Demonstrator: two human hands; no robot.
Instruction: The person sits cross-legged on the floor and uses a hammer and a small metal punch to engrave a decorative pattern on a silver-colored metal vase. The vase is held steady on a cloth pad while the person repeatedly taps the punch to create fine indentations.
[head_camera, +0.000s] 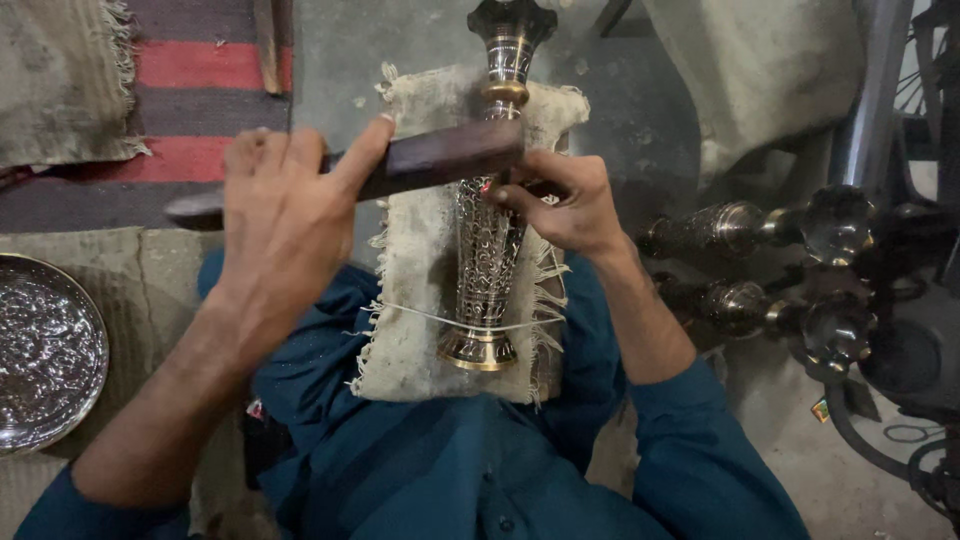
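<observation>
Watching remotely, I judged the risk thus: my left hand (285, 205) gripped the mallet (430, 160) tight, my right hand (565, 205) pinched a small tool against the vase (487, 250), and a skewed blow could hit fingers or dent brass.

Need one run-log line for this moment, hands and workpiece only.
left hand: grips wooden mallet | right hand: holds small tool on engraved brass vase | vase: lying on frayed cloth pad, tied by string

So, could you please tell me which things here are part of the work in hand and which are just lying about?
In use: left hand, wooden block, right hand, engraved brass vase, cloth pad.

Lying about: silver dish, two other vases, striped rug.
</observation>
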